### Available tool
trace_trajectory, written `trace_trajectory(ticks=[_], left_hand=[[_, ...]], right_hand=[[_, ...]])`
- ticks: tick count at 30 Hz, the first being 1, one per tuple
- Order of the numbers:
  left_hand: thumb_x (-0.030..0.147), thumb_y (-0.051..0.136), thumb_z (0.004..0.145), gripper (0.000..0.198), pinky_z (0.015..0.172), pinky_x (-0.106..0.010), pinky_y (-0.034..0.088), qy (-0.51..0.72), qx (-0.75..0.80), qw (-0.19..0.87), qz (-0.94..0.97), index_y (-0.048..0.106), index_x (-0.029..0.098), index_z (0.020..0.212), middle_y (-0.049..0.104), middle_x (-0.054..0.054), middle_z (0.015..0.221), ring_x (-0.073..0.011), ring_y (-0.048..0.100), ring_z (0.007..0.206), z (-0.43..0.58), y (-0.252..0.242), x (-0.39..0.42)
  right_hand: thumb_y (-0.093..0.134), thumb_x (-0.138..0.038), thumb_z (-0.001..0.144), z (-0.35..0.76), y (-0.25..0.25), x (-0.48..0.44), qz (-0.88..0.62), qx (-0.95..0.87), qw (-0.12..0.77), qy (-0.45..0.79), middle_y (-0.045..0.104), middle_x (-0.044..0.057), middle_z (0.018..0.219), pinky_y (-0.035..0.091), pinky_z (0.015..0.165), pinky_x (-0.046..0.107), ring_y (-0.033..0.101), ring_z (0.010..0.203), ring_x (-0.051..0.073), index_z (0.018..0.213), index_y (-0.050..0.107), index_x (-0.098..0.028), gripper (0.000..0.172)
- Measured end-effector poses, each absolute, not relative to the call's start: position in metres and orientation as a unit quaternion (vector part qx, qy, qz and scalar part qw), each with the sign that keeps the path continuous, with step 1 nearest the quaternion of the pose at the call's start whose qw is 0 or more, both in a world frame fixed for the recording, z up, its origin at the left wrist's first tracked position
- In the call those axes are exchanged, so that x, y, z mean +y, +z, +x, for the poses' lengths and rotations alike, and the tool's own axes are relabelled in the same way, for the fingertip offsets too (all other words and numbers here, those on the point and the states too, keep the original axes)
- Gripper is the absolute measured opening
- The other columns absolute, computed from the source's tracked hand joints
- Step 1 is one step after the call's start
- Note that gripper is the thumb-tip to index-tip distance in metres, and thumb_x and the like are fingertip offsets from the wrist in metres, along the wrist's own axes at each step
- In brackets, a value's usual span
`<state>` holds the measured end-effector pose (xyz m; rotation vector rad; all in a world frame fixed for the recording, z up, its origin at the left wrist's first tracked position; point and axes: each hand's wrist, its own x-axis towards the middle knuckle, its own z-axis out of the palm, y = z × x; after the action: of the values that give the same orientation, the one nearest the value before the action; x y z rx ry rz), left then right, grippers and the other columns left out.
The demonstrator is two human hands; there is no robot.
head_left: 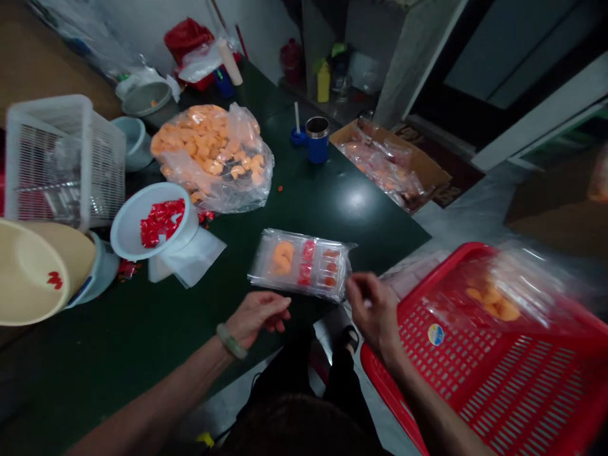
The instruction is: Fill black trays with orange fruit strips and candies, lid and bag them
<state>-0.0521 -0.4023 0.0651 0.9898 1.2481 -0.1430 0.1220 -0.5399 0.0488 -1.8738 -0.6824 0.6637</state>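
A dark green table top (361, 218) is taken in here, with a pale floor (456, 218) below its right edge. Far left, a cream plastic basin (38, 272) is seen tilted beside a white lattice-walled plastic crate (61, 161). Next, a round white bowl (133, 221) is filled with crinkly red sachets (161, 221), and a clear bag (213, 158) is heaped with orange pieces. Centre table, a flat clear plastic pack (301, 265) is laid down, glossy and sealed, with a curled orange piece and small red-and-orange compartments showing through it. The left hand (259, 316) is held open, fingers loosely curved, just short of the pack and holding nothing. The right hand (375, 313) is pinched narrowly beside the pack's corner; whether anything is held there cannot be told through the blur. Far right, a red perforated plastic basket (479, 373) is covered by clear film.
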Motion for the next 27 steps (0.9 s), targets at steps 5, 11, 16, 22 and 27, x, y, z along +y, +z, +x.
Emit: trace_trajectory(ticks=[5, 11, 16, 22, 27], left_hand=[[0.051, 0.078, 0.052, 0.083, 0.102, -0.048, 0.03, 0.017, 0.265, 0.355, 0.897, 0.053, 0.018, 0.124, 0.049, -0.015, 0.131, -0.0329, 0.039, 0.124, 0.0, 0.057, -0.336], [0.059, 0.076, 0.048, 0.111, 0.098, -0.053, 0.023, -0.219, 0.117, 0.227, 0.942, 0.033, 0.017, 0.141, 0.036, -0.022, 0.141, -0.0433, 0.025, 0.13, 0.042, 0.004, -0.311], [0.061, 0.07, 0.054, 0.106, 0.094, -0.044, 0.025, -0.212, 0.081, 0.215, 0.95, 0.03, 0.018, 0.142, 0.038, -0.02, 0.139, -0.0396, 0.032, 0.124, 0.035, -0.001, -0.309], [0.054, 0.071, 0.058, 0.098, 0.093, -0.042, 0.024, -0.19, 0.066, 0.237, 0.95, 0.031, 0.021, 0.142, 0.042, -0.018, 0.138, -0.0366, 0.034, 0.122, 0.029, -0.006, -0.305], [0.053, 0.073, 0.056, 0.101, 0.094, -0.046, 0.025, -0.212, 0.058, 0.233, 0.947, 0.032, 0.018, 0.141, 0.042, -0.02, 0.138, -0.0374, 0.035, 0.122, 0.038, -0.001, -0.305]], right_hand=[[0.065, -0.052, 0.07, 0.121, 0.008, -0.559, -0.863, -0.145, 0.46, 0.152, 0.057, 0.008, 0.092, 0.046, 0.071, 0.036, 0.054, 0.08, 0.022, 0.113, 0.052, -0.015, 0.058], [0.068, -0.052, 0.059, 0.162, -0.036, -0.508, -0.723, -0.106, 0.555, 0.397, 0.048, -0.003, 0.051, 0.033, 0.046, 0.025, 0.042, 0.047, 0.012, 0.063, 0.055, -0.019, 0.037], [0.07, -0.05, 0.06, 0.164, -0.052, -0.522, -0.653, -0.107, 0.595, 0.457, 0.046, -0.006, 0.046, 0.033, 0.047, 0.023, 0.041, 0.044, 0.009, 0.06, 0.051, -0.019, 0.036], [0.073, -0.049, 0.056, 0.177, -0.056, -0.534, -0.624, -0.097, 0.585, 0.509, 0.046, -0.005, 0.047, 0.034, 0.047, 0.024, 0.041, 0.044, 0.009, 0.059, 0.05, -0.02, 0.038], [0.068, -0.048, 0.061, 0.177, -0.05, -0.548, -0.669, -0.063, 0.54, 0.507, 0.039, -0.005, 0.044, 0.034, 0.042, 0.026, 0.038, 0.042, 0.011, 0.056, 0.047, -0.021, 0.034]])
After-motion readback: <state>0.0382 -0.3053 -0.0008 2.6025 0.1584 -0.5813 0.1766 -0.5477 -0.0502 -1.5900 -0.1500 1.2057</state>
